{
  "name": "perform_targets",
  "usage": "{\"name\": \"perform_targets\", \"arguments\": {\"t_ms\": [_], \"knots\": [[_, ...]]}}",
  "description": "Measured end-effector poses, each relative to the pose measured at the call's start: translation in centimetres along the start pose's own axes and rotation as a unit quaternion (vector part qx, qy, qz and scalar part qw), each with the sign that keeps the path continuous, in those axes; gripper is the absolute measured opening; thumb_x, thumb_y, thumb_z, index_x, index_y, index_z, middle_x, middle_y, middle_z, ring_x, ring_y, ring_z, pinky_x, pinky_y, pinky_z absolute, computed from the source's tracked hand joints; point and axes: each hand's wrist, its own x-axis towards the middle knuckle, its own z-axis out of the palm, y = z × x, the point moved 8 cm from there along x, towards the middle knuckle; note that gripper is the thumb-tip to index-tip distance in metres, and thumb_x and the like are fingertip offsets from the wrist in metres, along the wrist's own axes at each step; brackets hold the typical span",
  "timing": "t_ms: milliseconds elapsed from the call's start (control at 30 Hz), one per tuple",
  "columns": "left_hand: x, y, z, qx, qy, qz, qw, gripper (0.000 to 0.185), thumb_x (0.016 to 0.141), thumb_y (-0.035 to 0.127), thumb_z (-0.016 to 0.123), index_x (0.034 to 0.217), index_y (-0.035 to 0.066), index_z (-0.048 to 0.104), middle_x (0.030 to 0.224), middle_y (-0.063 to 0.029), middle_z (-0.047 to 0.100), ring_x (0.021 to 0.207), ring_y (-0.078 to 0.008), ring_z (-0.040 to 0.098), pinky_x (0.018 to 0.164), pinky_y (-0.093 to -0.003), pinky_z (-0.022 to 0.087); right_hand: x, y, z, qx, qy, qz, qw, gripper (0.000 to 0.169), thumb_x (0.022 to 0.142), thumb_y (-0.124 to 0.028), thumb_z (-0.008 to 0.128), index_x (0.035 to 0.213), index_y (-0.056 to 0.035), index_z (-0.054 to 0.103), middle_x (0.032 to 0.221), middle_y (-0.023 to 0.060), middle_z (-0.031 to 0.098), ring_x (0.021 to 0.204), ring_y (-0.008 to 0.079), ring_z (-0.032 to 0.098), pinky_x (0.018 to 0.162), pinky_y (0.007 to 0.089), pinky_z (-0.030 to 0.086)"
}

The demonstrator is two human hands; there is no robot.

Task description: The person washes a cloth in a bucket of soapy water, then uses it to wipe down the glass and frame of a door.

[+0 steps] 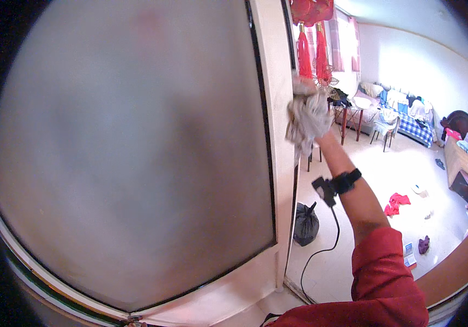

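Observation:
My right hand [307, 92] is raised at the right edge of a frosted glass panel [136, 155] and is closed on a crumpled grey-white cloth [306, 118], which hides most of the fingers. The cloth lies against the edge of the pale frame [276, 122] around the panel. On my right wrist is a black strap [346, 182] with a small device and a cable. At the bottom edge, by the lower corner of the frame, a small part of what may be my left hand [136, 323] shows; its fingers cannot be made out.
Red tassels [321, 57] hang just beyond my right hand. Through the opening are a tied black plastic bag [306, 224], a red cloth [397, 203] and other items on the floor, a chair [385, 124], a table and a bed or sofa [415, 128] heaped with cloths.

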Motion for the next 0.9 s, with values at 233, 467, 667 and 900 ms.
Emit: {"name": "perform_targets", "arguments": {"t_ms": [233, 467, 667, 900], "knots": [[-2.3, 8.5, -3.9, -0.006, 0.152, -0.037, 0.988, 0.036, 0.092, 0.025, 0.047, 0.121, 0.005, 0.049, 0.113, -0.0153, 0.056, 0.101, -0.0295, 0.054, 0.084, -0.0414, 0.046, -9.1, 1.3, 1.9, 0.137, -0.14, 0.11, 0.975, 0.053, 0.074, -0.014, 0.068, 0.121, -0.0037, 0.047, 0.117, 0.0124, 0.052, 0.107, 0.023, 0.052, 0.093, 0.0318, 0.041], [-8.9, 14.0, -4.6, 0.225, 0.298, 0.121, 0.92, 0.032, 0.085, 0.018, 0.056, 0.112, 0.002, 0.051, 0.106, -0.0163, 0.058, 0.09, -0.0316, 0.059, 0.073, -0.0405, 0.05, -8.2, -1.2, -0.9, 0.044, -0.264, 0.029, 0.963, 0.036, 0.082, -0.014, 0.057, 0.116, -0.0062, 0.05, 0.114, 0.0209, 0.056, 0.104, 0.0381, 0.057, 0.087, 0.0393, 0.045], [-8.9, 15.0, 4.6, -0.12, -0.083, -0.012, 0.989, 0.014, 0.084, 0.017, 0.059, 0.085, 0.004, 0.055, 0.07, -0.0057, 0.057, 0.053, -0.014, 0.053, 0.045, -0.0282, 0.048, -5.1, -0.8, -4.9, 0.023, -0.209, 0.015, 0.977, 0.03, 0.081, -0.013, 0.058, 0.11, -0.0095, 0.055, 0.091, 0.0179, 0.065, 0.086, 0.0375, 0.063, 0.072, 0.0416, 0.05], [-14.8, 42.7, 6.8, -0.175, -0.32, 0.14, 0.92, 0.01, 0.09, 0.007, 0.053, 0.098, 0.002, 0.056, 0.073, -0.0072, 0.062, 0.065, -0.0132, 0.061, 0.059, -0.0266, 0.052, -3.2, -2.5, -3.9, 0.066, -0.226, 0.105, 0.966, 0.023, 0.086, -0.012, 0.054, 0.108, -0.004, 0.058, 0.089, 0.0118, 0.065, 0.082, 0.0256, 0.063, 0.075, 0.0341, 0.049]]}}
